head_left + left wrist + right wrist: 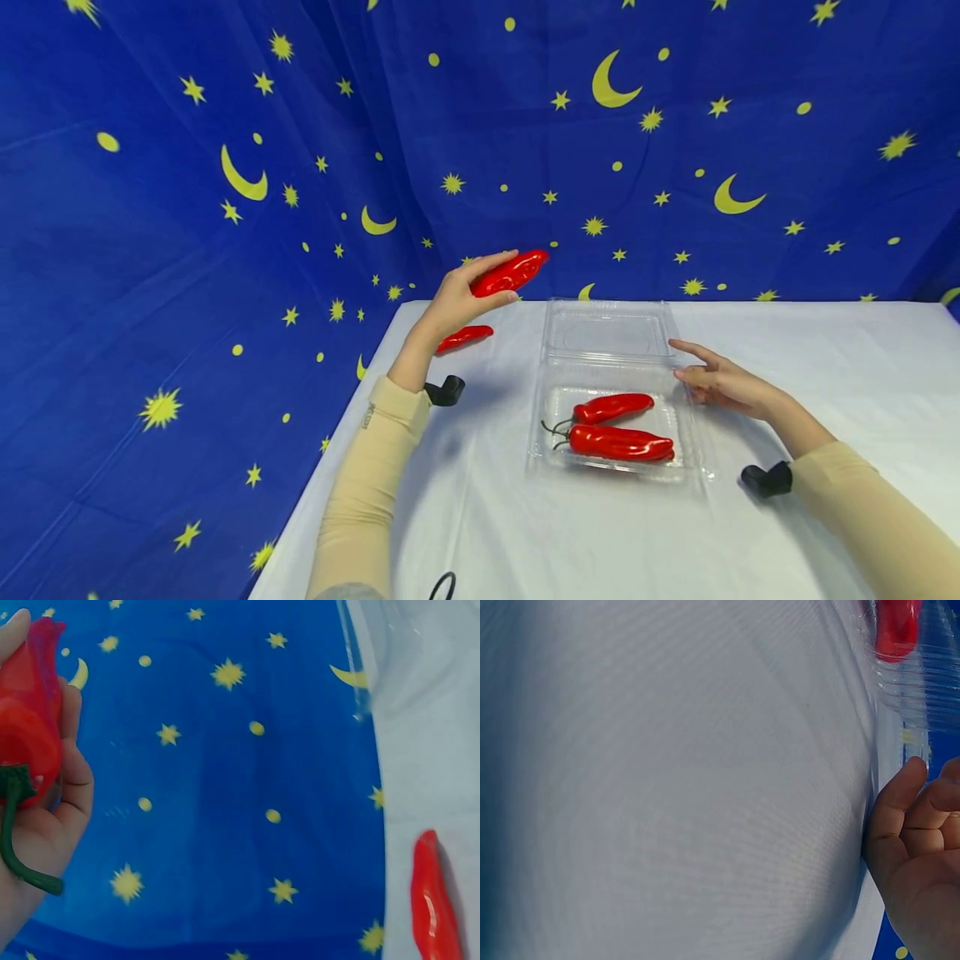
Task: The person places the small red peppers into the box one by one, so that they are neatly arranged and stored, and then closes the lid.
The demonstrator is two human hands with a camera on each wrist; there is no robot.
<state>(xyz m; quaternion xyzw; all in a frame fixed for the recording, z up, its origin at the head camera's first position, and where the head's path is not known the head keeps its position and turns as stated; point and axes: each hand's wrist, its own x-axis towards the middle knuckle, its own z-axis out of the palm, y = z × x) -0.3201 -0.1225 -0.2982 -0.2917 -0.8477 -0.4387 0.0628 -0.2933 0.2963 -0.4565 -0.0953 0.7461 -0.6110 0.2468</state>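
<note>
My left hand [452, 300] holds a glossy red pepper [512, 275] raised above the far left of the table. In the left wrist view the fingers curl round this pepper [30, 720], and its green stem [13, 847] hangs down over the palm. A clear plastic clamshell box [538, 425] lies with its lid [607, 332] folded back. Inside it are two red peppers, one behind [613, 408] and one in front [621, 442], stems to the left. Beside the box's right edge is my right hand [726, 385], fingers loosely extended, holding nothing, index fingertip right at the lid's corner.
Another red pepper [465, 338] lies on the white-covered table [495, 517], partly behind my left forearm. A blue curtain [525, 150] with yellow moons and stars stands along the back and left. A black cable loop [444, 585] shows at the near edge.
</note>
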